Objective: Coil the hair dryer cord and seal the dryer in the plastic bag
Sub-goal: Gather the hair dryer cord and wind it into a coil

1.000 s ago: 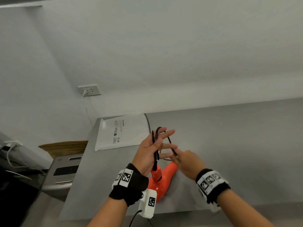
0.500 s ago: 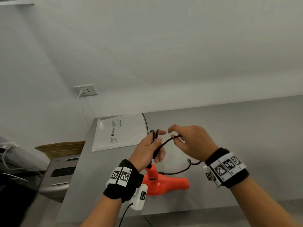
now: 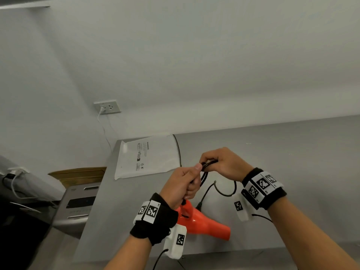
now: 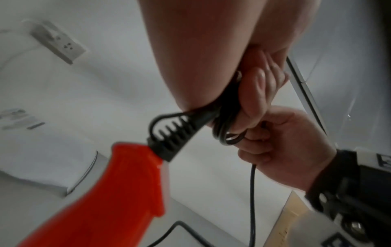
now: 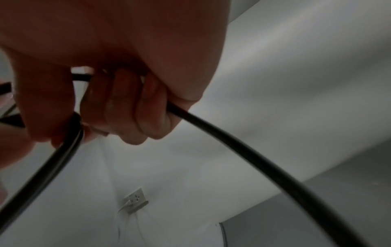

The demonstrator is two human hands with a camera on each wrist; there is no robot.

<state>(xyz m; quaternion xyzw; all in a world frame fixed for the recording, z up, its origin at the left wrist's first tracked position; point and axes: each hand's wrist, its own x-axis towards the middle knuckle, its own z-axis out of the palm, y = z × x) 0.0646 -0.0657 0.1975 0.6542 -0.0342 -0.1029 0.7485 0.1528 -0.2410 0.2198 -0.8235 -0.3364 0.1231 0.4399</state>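
An orange hair dryer [image 3: 202, 223] lies on the grey table [image 3: 292, 162], nozzle toward the right. Its black cord [image 3: 226, 190] rises from the handle end into my left hand [image 3: 183, 184], which grips a bundle of loops just above the ribbed strain relief [image 4: 173, 137]. My right hand [image 3: 222, 164] meets the left at the top of the bundle and curls round the cord [image 5: 243, 147]. A slack length hangs between the hands and ends in the plug [image 3: 199, 206] by the dryer. The white plastic bag [image 3: 150, 156] lies flat at the table's far left corner.
A wall socket [image 3: 108, 107] with a white cable plugged in sits on the wall behind the bag. Left of the table stand a grey appliance [image 3: 78, 205] and a cardboard box [image 3: 78, 173]. The table's front edge runs just below the dryer.
My right hand rose from the table with the cord and came up against the left hand's bundle. The dryer swung round so its nozzle points right.
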